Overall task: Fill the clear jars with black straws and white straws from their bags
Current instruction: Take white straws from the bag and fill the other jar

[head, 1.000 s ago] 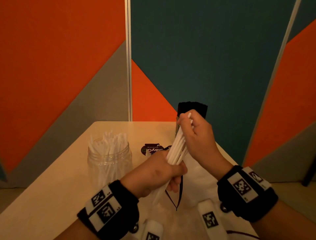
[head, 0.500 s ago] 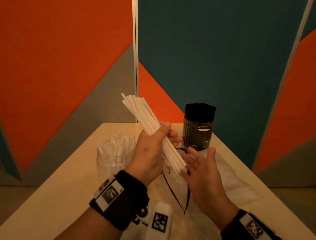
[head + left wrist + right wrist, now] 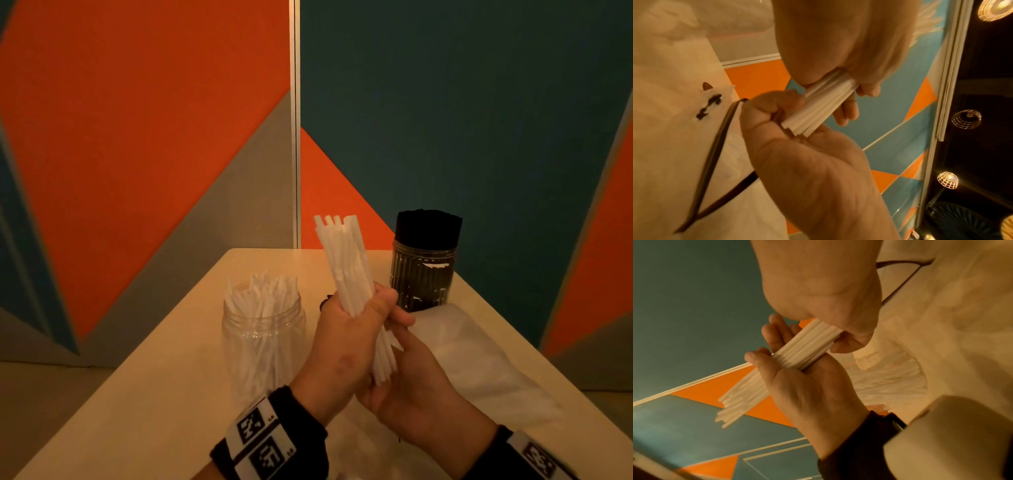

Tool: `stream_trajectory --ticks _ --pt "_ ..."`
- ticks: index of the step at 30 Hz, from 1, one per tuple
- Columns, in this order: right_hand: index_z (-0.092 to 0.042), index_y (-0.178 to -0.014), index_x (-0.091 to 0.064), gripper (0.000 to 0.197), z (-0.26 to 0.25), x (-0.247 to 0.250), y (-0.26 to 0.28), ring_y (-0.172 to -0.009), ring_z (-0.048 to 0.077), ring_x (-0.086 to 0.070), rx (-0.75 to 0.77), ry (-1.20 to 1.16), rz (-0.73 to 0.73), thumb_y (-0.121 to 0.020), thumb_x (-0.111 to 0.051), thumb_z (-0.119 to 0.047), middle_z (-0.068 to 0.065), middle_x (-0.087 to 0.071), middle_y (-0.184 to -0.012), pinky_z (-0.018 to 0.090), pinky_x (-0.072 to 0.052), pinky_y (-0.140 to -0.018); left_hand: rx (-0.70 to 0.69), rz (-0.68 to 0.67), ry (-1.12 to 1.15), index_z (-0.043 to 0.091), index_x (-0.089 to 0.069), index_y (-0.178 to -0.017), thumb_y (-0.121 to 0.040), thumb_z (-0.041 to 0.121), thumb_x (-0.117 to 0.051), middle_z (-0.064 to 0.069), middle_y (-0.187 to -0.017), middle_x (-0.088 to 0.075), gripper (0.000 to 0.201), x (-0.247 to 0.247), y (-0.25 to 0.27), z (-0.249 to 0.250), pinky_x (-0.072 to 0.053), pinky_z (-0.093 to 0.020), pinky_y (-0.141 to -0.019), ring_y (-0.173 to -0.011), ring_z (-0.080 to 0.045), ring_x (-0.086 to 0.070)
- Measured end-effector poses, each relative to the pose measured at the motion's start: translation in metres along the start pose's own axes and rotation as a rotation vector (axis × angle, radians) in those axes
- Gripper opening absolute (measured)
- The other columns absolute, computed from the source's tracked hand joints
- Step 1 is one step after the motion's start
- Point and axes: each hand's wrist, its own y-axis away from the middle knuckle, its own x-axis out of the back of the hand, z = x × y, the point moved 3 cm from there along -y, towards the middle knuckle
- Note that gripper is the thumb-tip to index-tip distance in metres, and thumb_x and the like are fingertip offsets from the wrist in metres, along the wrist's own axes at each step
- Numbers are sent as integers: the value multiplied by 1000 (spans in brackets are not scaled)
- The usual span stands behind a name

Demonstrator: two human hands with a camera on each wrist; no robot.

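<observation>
The left hand (image 3: 346, 339) holds white straws (image 3: 346, 260); the right hand's (image 3: 411, 383) open palm squares their ends. Next: the clear jar (image 3: 263, 335) at 9 o'clock.

Bare table (image 3: 164, 394) lies left of the white-straw jar (image 3: 263, 339); black-straw jar (image 3: 423, 274) blocks behind.

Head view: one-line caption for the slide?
Left hand grips a bundle of white straws upright, right palm squaring its lower ends, between the white-straw jar and black-straw jar.

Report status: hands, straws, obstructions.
Left hand grips white straw bundle; right hand open under its lower ends. White-straw jar part full. Nothing blocking.
</observation>
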Motion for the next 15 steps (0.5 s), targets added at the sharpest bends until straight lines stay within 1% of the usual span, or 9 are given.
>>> stream_trajectory --ticks 3,5,6,7,8,9,10,13,15 --pt "-23 -94 -82 38 8 -3 -6 -126 26 -59 57 56 30 -84 -69 -58 8 -73 -110 48 -34 -116 -18 3 -61 9 -67 -91 -96 28 -61 -8 -86 -76 21 8 1 -3 -56 -24 -77 -86 -17 -73" --pt "-24 -93 -82 33 10 -4 -7 -110 26 -66 83 106 77 -85 -71 -54 8 -75 -103 41 -45 -107 -13 1 -108 16 -70 -85 -95 30 -61 -6 -86 -76 20 11 2 -4 -54 -23 -78 -88 -15 -72" --pt "-20 -95 -81 34 11 -4 -8 -94 24 -68 79 131 101 -87 -70 -52 8 -75 -95 34 -54 -89 -13 -3 -118 23 -71 -80 -94 31 -62 -5 -87 -76 19 13 2 -4 -54 -24 -79 -89 -16 -72" --pt "-17 -96 -79 35 12 -4 -8 -75 19 -65 74 146 117 -89 -69 -49 7 -71 -82 25 -52 -65 -15 -8 -123 28 -72 -76 -94 31 -62 -5 -88 -76 21 15 2 -4 -54 -25 -79 -90 -16 -72" --pt "-15 -96 -76 33 12 -5 -8 -60 14 -57 63 151 122 -91 -67 -47 5 -65 -71 20 -40 -48 -11 -13 -120 30 -73 -75 -95 31 -61 -5 -89 -76 23 17 1 -4 -54 -24 -79 -92 -16 -72" --pt "-16 -97 -74 32 14 -7 -7 -55 12 -52 45 150 122 -92 -65 -46 2 -61 -67 18 -33 -43 -4 -12 -116 29 -74 -76 -96 31 -60 -4 -91 -77 24 19 1 -4 -54 -22 -78 -93 -15 -71" --pt "-16 -99 -74 33 16 -9 -8 -58 12 -55 27 137 124 -93 -63 -46 2 -63 -69 19 -36 -47 3 -6 -113 25 -75 -79 -96 33 -59 -3 -92 -77 24 20 2 -5 -54 -19 -77 -95 -12 -71" --pt "-19 -95 -82 36 20 -14 -7 -85 20 -75 -2 67 90 -92 -62 -49 6 -78 -96 29 -55 -75 -2 38 -161 18 -78 -86 -95 40 -58 6 -96 -76 31 23 4 -6 -54 -15 -77 -96 -5 -69" --pt "-19 -87 -83 34 19 -14 -7 -82 20 -76 10 87 79 -89 -66 -49 6 -78 -99 31 -57 -72 -5 72 -174 19 -79 -87 -96 39 -59 7 -94 -75 30 27 4 -7 -55 -22 -81 -94 -6 -69"
